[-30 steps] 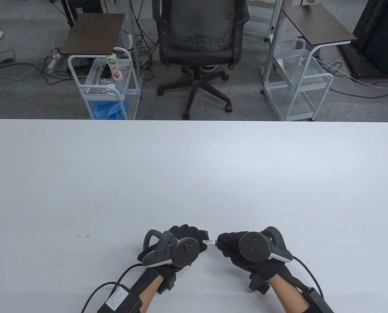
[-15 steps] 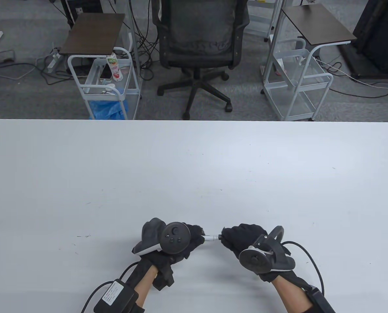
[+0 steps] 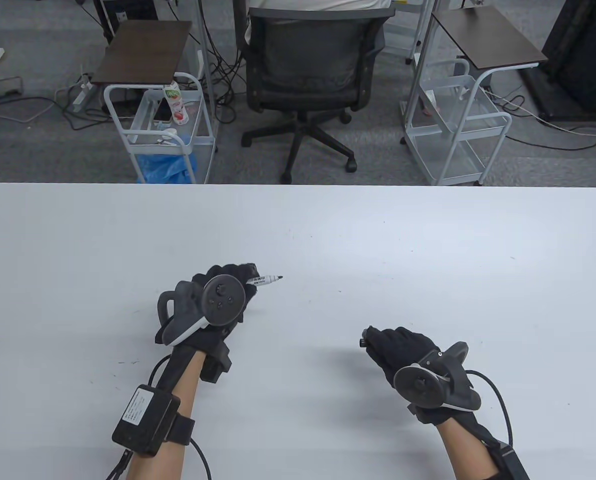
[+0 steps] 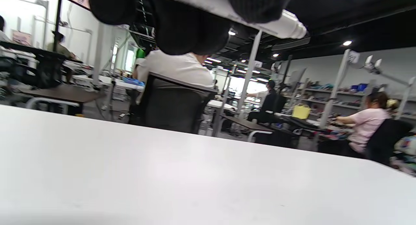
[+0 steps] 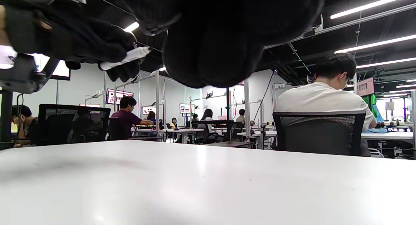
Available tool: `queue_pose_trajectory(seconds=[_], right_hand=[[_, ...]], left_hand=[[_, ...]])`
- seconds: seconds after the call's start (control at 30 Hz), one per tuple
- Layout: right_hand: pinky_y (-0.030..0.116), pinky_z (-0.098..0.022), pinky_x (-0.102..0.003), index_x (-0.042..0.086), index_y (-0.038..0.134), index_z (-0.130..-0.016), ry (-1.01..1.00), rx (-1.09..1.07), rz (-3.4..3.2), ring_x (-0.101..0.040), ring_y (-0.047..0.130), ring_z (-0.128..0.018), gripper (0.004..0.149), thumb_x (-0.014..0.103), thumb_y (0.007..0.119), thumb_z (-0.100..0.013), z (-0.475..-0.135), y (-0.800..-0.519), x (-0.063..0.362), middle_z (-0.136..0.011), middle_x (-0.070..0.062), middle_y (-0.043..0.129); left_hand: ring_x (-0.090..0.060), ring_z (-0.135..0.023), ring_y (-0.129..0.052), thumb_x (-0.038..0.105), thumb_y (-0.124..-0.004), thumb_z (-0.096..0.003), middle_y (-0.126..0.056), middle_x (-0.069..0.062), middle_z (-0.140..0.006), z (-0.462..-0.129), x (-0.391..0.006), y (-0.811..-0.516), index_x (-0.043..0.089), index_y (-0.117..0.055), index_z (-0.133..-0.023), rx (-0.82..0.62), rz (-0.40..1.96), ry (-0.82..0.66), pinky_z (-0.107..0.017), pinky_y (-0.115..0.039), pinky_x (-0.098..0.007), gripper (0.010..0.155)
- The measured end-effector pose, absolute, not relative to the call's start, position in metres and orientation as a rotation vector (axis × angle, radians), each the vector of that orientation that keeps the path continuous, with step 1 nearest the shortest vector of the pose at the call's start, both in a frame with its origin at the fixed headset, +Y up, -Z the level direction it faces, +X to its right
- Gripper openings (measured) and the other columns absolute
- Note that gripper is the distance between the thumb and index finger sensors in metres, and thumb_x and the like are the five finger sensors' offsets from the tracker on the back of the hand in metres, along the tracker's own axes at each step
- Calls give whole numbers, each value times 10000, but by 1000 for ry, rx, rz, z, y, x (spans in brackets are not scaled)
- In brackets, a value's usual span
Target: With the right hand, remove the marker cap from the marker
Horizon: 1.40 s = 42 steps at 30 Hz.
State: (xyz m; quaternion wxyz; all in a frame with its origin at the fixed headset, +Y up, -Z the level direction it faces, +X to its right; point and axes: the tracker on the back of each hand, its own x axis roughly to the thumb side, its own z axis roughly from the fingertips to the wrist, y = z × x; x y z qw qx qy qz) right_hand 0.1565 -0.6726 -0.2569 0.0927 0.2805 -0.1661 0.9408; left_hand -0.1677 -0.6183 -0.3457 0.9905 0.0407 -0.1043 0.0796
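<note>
My left hand (image 3: 227,287) grips a white marker (image 3: 263,279) above the white table (image 3: 428,250); its bare black tip points right. The marker's white barrel (image 4: 260,22) runs across the top of the left wrist view between my gloved fingers (image 4: 188,30). My right hand (image 3: 398,347) is closed around the black marker cap (image 3: 362,342), of which only a small end shows at the fingertips. The two hands are well apart. In the right wrist view my right fingers (image 5: 214,43) fill the top, and the left hand with the marker (image 5: 125,57) shows at upper left.
A black office chair (image 3: 310,65) with a seated person stands beyond the far table edge. White wire carts (image 3: 160,130) (image 3: 458,125) flank it. Cables from the wrist units trail off the near edge.
The hands, joined at the marker before, pulled apart. My left hand moved up and left with the uncapped marker; my right hand moved right with the cap.
</note>
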Motion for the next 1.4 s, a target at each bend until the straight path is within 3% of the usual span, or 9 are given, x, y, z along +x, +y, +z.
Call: queue_pose_trajectory(seconds=[0.1,0.43,0.67,1.07,1.2,1.4], right_hand=[[812,-448,-310,114,761,-957,-484,818,2775,-192,932,-602,473,326,639,-553,-258,-672,159,-766,1,933],[813,-453,-309,116,741,-978,-433,806,2775,-199,925,-634,476,310,632,-558,-262,-672,163,-801,-6,918],[813,-453,-312,121,746,-980,-407,777,2769,-206,927,-637,476,317,651,-557,-265,-672,168,-805,-16,925],[814,-455,-309,123,743,-985,-410,788,2773,-207,925,-646,476,306,653,-555,-265,-673,167,-815,-17,921],[815,-454,-308,124,742,-985,-406,781,2771,-207,925,-646,476,308,654,-556,-266,-673,168,-816,-17,921],[815,-452,-308,125,744,-985,-404,756,2767,-208,926,-646,476,311,656,-557,-266,-673,171,-816,-18,923]], left_hand=[[-201,-937,-805,333,-705,-530,-807,41,-1018,-364,-172,-632,248,-651,-1048,43,86,-139,-796,-657,-552,528],[-189,-965,-803,351,-755,-512,-808,68,-1021,-412,-190,-724,292,-693,-1017,-117,-38,93,-789,-686,-560,512],[-194,-937,-802,365,-766,-510,-807,58,-994,-427,-187,-751,303,-722,-995,-203,-98,165,-798,-657,-539,491],[-207,-973,-760,372,-776,-517,-753,40,-1040,-428,-188,-753,319,-693,-1015,-253,-126,174,-828,-586,-562,508],[-257,-1034,-711,446,-746,-506,-702,-9,-1117,-423,-187,-749,296,-615,-1085,-281,-153,152,-843,-525,-591,613],[-361,-1152,-496,551,-687,-492,-488,-93,-1262,-400,-187,-701,290,-473,-1171,-235,-98,86,-863,-384,-645,759]])
